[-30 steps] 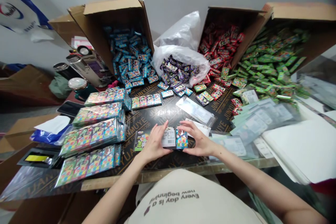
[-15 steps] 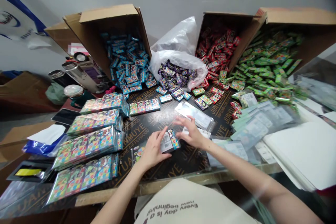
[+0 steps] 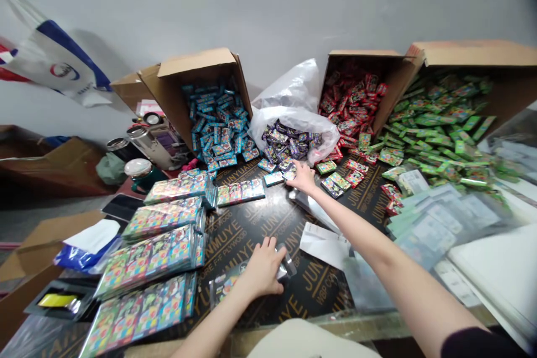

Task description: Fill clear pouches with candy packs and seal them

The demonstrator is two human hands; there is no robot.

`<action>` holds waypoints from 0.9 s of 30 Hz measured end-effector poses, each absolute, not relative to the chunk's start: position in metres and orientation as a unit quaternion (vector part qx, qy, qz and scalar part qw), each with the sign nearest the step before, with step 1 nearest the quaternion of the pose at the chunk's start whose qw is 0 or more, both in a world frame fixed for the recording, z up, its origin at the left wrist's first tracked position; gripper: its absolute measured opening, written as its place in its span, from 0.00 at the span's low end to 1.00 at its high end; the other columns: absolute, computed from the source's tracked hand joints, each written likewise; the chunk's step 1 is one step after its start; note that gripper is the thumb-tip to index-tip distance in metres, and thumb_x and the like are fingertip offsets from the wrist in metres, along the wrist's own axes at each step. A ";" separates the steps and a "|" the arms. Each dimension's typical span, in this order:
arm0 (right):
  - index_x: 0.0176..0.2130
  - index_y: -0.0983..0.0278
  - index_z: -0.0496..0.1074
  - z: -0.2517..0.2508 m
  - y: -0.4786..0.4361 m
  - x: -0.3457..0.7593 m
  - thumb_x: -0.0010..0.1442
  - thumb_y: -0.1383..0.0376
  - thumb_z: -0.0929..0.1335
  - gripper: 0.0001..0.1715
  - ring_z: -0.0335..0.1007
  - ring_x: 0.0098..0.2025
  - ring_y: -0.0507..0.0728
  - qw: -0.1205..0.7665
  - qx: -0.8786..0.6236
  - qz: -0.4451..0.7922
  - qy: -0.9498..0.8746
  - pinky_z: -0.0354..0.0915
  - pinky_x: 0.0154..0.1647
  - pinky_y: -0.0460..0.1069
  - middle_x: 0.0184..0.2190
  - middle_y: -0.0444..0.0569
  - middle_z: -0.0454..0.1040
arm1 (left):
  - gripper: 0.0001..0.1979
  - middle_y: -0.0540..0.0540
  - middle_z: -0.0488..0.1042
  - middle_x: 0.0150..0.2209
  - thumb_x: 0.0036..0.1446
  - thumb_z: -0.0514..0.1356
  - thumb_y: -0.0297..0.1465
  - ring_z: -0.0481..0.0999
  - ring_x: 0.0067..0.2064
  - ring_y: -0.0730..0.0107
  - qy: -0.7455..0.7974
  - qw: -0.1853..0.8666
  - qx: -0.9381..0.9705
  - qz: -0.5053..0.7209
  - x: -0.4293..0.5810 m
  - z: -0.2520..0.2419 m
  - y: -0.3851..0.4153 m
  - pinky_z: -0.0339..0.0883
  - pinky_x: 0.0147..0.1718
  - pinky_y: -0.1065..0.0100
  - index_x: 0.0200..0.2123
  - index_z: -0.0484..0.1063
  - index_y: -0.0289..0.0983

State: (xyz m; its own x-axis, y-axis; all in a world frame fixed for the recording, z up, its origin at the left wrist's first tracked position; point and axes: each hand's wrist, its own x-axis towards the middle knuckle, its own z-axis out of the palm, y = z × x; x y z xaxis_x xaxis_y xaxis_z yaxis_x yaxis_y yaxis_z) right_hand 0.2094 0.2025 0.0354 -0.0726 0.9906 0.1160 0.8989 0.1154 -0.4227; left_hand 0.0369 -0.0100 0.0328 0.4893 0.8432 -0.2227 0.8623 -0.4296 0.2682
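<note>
My left hand [image 3: 265,269] is closed over a clear plastic pouch [image 3: 289,266] on the black board, thumb on the near side and fingers on the far side. Colourful print from another pouch [image 3: 226,282] shows just left of this hand, partly hidden by the wrist. Farther away, my right hand [image 3: 302,179] has its fingertips on a small purple candy pack [image 3: 288,171] in front of the white plastic bag [image 3: 329,130]. Under my right forearm lie a clear plastic sleeve [image 3: 312,207] and a folded white paper [image 3: 323,243].
Open cartons hold blue packs [image 3: 218,123], red packs [image 3: 352,103] and green packs [image 3: 444,123]. Filled flat pouches [image 3: 146,257] stand in stacks at left, near cups [image 3: 140,170] and a phone [image 3: 123,207]. Clear sleeves [image 3: 444,224] and white sheets [image 3: 495,268] lie at right.
My right hand has left the pouch beside my left hand and moved forward to the purple packs. My left hand has stayed at the pouch. The view has tilted up slightly.
</note>
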 end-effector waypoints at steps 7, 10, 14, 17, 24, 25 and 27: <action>0.60 0.57 0.37 0.040 0.092 0.213 0.43 0.60 0.70 0.53 0.62 0.50 0.57 0.443 -0.353 0.441 -0.696 0.57 0.52 0.52 0.50 0.52 0.60 | 0.29 0.38 0.70 0.46 0.45 0.58 0.50 0.67 0.49 0.55 0.540 0.522 0.564 0.345 0.044 0.053 0.007 0.57 0.49 0.53 0.47 0.66 0.37; 0.60 0.55 0.38 0.044 0.046 0.211 0.41 0.58 0.72 0.57 0.56 0.55 0.59 0.455 -0.319 0.492 -0.671 0.52 0.57 0.54 0.53 0.52 0.58 | 0.22 0.40 0.75 0.35 0.52 0.54 0.46 0.75 0.36 0.63 0.446 0.744 0.303 0.394 0.053 0.060 0.011 0.66 0.38 0.61 0.40 0.69 0.32; 0.61 0.57 0.34 0.047 0.020 0.219 0.41 0.59 0.73 0.62 0.49 0.60 0.61 0.397 -0.354 0.454 -0.715 0.48 0.59 0.57 0.59 0.55 0.50 | 0.12 0.48 0.73 0.25 0.42 0.65 0.33 0.71 0.24 0.75 0.450 0.730 0.251 0.448 0.061 0.056 0.009 0.64 0.26 0.73 0.27 0.69 0.32; 0.62 0.59 0.36 0.052 0.018 0.229 0.40 0.61 0.73 0.61 0.42 0.62 0.62 0.362 -0.355 0.374 -0.777 0.42 0.60 0.59 0.61 0.55 0.47 | 0.14 0.53 0.68 0.17 0.38 0.67 0.33 0.65 0.18 0.80 0.504 0.657 0.318 0.462 0.063 0.050 0.004 0.58 0.21 0.76 0.21 0.65 0.33; 0.57 0.59 0.52 0.049 0.023 0.247 0.41 0.60 0.71 0.46 0.58 0.52 0.63 0.307 -0.364 0.215 -0.852 0.42 0.58 0.61 0.51 0.52 0.63 | 0.42 0.40 0.69 0.47 0.36 0.66 0.44 0.68 0.48 0.55 0.554 0.397 0.671 0.292 0.027 0.044 -0.016 0.58 0.47 0.56 0.55 0.58 0.39; 0.57 0.60 0.52 0.046 0.023 0.250 0.41 0.60 0.71 0.46 0.59 0.52 0.63 0.296 -0.373 0.207 -0.855 0.41 0.57 0.62 0.50 0.53 0.64 | 0.48 0.40 0.66 0.50 0.30 0.68 0.42 0.64 0.51 0.52 0.553 0.330 0.726 0.241 0.021 0.041 -0.021 0.54 0.50 0.53 0.58 0.55 0.41; 0.57 0.60 0.52 0.041 0.021 0.252 0.42 0.57 0.71 0.46 0.60 0.50 0.63 0.267 -0.379 0.197 -0.864 0.40 0.57 0.62 0.49 0.54 0.65 | 0.55 0.41 0.63 0.51 0.26 0.70 0.38 0.61 0.52 0.50 0.546 0.242 0.788 0.149 0.011 0.035 -0.029 0.49 0.52 0.50 0.60 0.49 0.44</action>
State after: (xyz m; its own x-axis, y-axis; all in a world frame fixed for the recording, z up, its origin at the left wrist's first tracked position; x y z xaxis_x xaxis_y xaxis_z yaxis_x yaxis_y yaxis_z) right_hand 0.2523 0.0210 0.0407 -0.5695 0.7601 0.3129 0.5498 0.6353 -0.5423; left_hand 0.0110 -0.0285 0.0346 0.3601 0.9324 -0.0292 0.7881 -0.2873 0.5444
